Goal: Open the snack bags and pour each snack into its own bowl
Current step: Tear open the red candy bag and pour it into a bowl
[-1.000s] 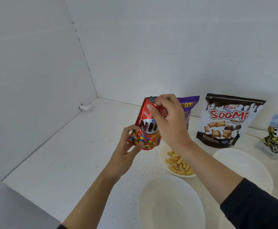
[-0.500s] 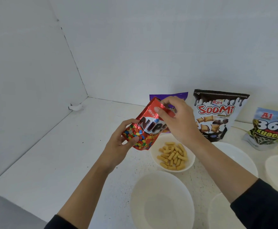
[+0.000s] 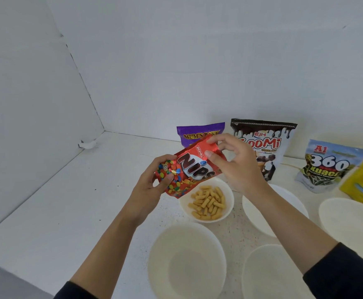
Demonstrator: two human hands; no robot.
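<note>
Step in hand: opening the red foil Nips candy bag. The left hand is gripping the bag's lower end, fingers curled round it. The right hand is pinching the top corner between thumb and forefinger. The bag is hanging tilted in the air over the white surface, just above the white round bowl of yellow stick snacks. The seal is looking unbroken, though I cannot tell for sure. The next move is likely calling for a firm tear across the top, then a pour into the empty white bowl nearest the person.
</note>
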